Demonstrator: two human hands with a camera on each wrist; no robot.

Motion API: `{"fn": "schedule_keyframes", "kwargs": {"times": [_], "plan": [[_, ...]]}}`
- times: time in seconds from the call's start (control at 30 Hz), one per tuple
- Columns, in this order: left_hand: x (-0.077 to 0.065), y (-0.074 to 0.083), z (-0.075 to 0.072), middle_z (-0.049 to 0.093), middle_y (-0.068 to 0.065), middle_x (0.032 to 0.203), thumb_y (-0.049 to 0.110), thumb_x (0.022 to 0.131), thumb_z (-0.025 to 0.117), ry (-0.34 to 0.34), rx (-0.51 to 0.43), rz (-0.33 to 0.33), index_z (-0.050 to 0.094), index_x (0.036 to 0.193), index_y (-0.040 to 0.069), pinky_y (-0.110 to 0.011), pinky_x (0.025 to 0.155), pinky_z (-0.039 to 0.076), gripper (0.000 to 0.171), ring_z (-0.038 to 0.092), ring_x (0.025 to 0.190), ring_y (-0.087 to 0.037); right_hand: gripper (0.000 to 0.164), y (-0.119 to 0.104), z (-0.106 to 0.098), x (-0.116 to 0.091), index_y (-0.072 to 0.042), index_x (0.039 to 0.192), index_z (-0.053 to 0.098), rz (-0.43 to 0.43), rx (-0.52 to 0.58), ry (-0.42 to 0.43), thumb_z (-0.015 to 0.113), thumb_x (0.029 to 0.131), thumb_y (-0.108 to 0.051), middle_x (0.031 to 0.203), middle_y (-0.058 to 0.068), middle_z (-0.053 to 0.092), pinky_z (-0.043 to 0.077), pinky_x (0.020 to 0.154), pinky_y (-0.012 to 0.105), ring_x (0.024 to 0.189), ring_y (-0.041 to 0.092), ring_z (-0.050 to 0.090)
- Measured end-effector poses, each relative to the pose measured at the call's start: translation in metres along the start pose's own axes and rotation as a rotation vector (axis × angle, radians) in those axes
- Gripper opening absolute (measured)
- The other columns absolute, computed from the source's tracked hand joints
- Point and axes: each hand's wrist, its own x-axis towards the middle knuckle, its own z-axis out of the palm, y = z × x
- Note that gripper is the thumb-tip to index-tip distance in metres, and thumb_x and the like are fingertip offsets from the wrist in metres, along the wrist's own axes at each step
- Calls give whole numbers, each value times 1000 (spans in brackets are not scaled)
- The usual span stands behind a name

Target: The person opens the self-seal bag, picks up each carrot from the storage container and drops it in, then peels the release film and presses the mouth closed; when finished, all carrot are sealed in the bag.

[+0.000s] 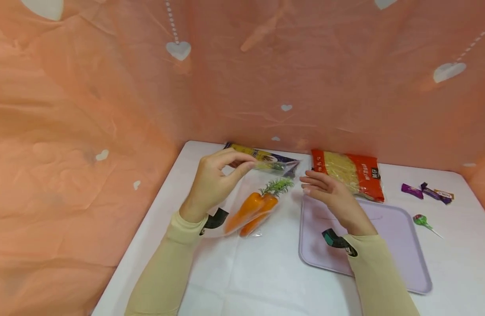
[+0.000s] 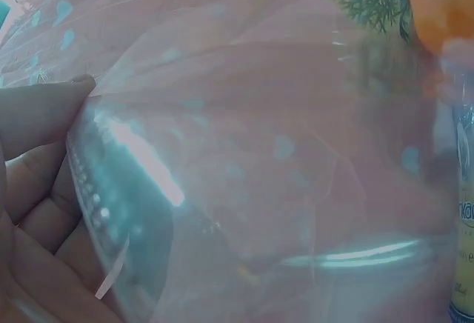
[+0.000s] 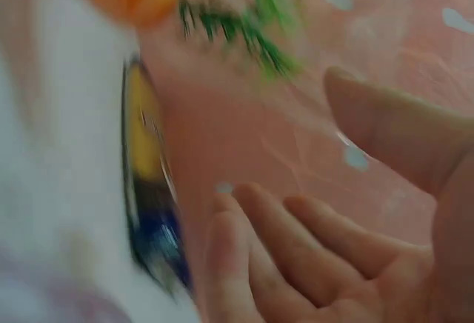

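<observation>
My left hand (image 1: 217, 181) pinches the upper edge of a clear plastic bag (image 2: 244, 160) between thumb and fingers. Two orange carrots (image 1: 252, 208) with green leafy tops (image 1: 278, 186) are in the bag, which slants above the table. To the right of the bag's upper corner, my right hand (image 1: 335, 196) is raised over a lilac tray (image 1: 400, 254). In the right wrist view its fingers (image 3: 296, 249) and thumb stand apart with nothing held between them. The carrot tops and a dark-blue and yellow packet (image 3: 144, 127) appear beyond that hand.
Behind the bag lies the blue-and-yellow packet (image 1: 242, 150). A red pack of yellow noodle-like food (image 1: 347, 171) sits at the back, beside the tray. Purple-wrapped sweets (image 1: 412, 191) and a green-wrapped lollipop (image 1: 421, 220) lie to the right. An orange heart-patterned cloth (image 1: 325, 87) hangs behind the white table.
</observation>
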Motion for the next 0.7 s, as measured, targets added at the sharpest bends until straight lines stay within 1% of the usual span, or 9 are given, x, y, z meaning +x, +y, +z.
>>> {"fn": "schedule_keyframes", "kwargs": {"times": [0.07, 0.1, 0.2, 0.27, 0.4, 0.53, 0.57, 0.6, 0.7], "plan": [[1, 0, 1, 73, 11, 93, 20, 92, 75, -2, -6, -5, 78, 102, 19, -24, 79, 57, 11, 66, 84, -3, 61, 1, 9, 8, -20, 154, 43, -1, 90, -70, 66, 98, -34, 152, 6, 52, 50, 103, 19, 138, 19, 53], [1, -1, 1, 73, 11, 93, 21, 92, 75, -3, -10, -8, 78, 102, 20, -24, 80, 57, 11, 66, 84, -3, 60, 1, 13, 11, -18, 154, 43, -8, 144, -90, 65, 99, -31, 153, 7, 51, 50, 104, 20, 138, 19, 53], [1, -1, 2, 73, 12, 95, 24, 94, 73, -14, -31, -22, 78, 103, 23, -25, 80, 57, 11, 66, 85, -3, 56, 3, 20, 14, -14, 152, 45, -10, 265, -94, 63, 101, -30, 152, 5, 53, 51, 104, 23, 136, 13, 54], [2, -2, 2, 73, 12, 96, 24, 94, 73, -21, -53, -36, 78, 104, 24, -25, 80, 57, 11, 66, 85, -4, 54, 3, 24, 14, -11, 149, 49, -9, 307, -58, 63, 100, -30, 148, 4, 57, 52, 103, 24, 132, 11, 56], [2, -6, -1, 73, 11, 95, 23, 93, 72, -25, -100, -97, 77, 106, 25, -27, 77, 58, 14, 66, 82, -5, 54, 2, 27, 15, -9, 142, 56, 4, 308, 28, 67, 97, -35, 136, 0, 65, 53, 102, 23, 125, 12, 60], [1, -14, -5, 74, 7, 97, 23, 93, 72, -30, -129, -164, 76, 111, 22, -28, 76, 59, 18, 68, 82, -7, 50, 0, 28, 16, -7, 137, 59, 1, 354, 96, 69, 96, -33, 129, -3, 68, 53, 101, 23, 119, 11, 63], [1, -15, -6, 74, 7, 97, 23, 93, 72, -34, -136, -176, 75, 112, 23, -28, 76, 60, 19, 69, 82, -10, 51, -1, 28, 16, -6, 137, 58, 3, 370, 112, 70, 95, -33, 127, -4, 68, 53, 100, 22, 116, 10, 63], [1, -17, -7, 74, 7, 98, 23, 93, 73, -38, -138, -188, 75, 113, 23, -28, 77, 60, 20, 69, 82, -10, 52, -2, 27, 16, -4, 137, 58, 3, 386, 125, 70, 95, -33, 125, -4, 68, 53, 100, 22, 115, 10, 64], [1, -22, -7, 73, 9, 96, 27, 90, 76, -57, -134, -227, 75, 113, 26, -28, 79, 60, 22, 69, 84, -10, 51, -5, 27, 14, -5, 134, 60, 9, 404, 151, 72, 94, -33, 122, -6, 67, 53, 100, 21, 114, 9, 63]]}}
